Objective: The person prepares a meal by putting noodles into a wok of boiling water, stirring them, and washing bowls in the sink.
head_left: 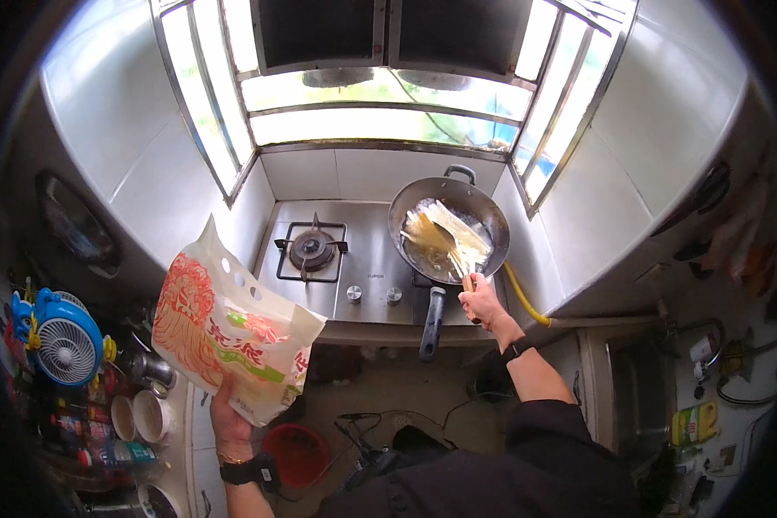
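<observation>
While the right hand is clamping a wooden spatula and reaching into the wok of pale noodles on the right burner, the left hand is gripping a large printed bag by its bottom corner, holding it up over the floor. Lying bare beside the wok is the left burner; a blue fan and jars are crowding the left shelf, and the wok's black handle is jutting out just beside the right wrist

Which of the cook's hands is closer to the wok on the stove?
The right. The right hand sits at the wok's near rim, gripping a wooden spatula that reaches into it. The left hand is far off to the left, holding up a large printed bag.
</observation>
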{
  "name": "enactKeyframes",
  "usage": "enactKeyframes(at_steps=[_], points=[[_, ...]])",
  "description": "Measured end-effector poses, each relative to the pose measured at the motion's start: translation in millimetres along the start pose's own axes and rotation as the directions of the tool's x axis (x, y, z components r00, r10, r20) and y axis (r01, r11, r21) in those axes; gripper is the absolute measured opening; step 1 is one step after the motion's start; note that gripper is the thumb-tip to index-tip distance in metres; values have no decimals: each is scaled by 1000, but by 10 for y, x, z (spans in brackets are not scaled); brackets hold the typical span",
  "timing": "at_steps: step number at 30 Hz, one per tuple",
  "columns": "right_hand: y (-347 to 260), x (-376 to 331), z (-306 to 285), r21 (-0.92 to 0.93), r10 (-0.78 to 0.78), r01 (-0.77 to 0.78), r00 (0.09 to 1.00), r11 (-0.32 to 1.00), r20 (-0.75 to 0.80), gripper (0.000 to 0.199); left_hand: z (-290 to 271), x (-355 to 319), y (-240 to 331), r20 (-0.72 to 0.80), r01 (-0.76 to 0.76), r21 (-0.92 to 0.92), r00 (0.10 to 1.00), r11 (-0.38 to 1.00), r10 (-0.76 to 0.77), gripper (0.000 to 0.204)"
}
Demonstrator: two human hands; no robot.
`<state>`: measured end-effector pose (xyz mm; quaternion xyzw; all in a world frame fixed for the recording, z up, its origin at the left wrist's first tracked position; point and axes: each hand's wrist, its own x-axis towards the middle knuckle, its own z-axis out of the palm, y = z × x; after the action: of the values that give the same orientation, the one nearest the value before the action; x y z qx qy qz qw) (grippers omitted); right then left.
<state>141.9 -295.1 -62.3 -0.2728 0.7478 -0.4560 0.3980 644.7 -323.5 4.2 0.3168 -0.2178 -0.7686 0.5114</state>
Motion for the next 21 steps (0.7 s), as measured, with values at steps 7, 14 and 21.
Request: enactKeyframes(at_steps=[7, 14, 21], points=[[281, -375, 203, -280, -110, 105, 994, 954, -1, 61, -76, 6, -18, -16, 6, -16, 1000, 1000, -6, 49], [-160, -1188, 154, -72, -5, 13, 995, 997, 103, 59, -42, 59, -33, 38, 46, -44, 998, 998, -44, 48], [-345, -1439, 31, 149, -1, -24, 987, 989, 162, 57, 46, 75, -57, 104, 141, -122, 986, 982, -129, 46]])
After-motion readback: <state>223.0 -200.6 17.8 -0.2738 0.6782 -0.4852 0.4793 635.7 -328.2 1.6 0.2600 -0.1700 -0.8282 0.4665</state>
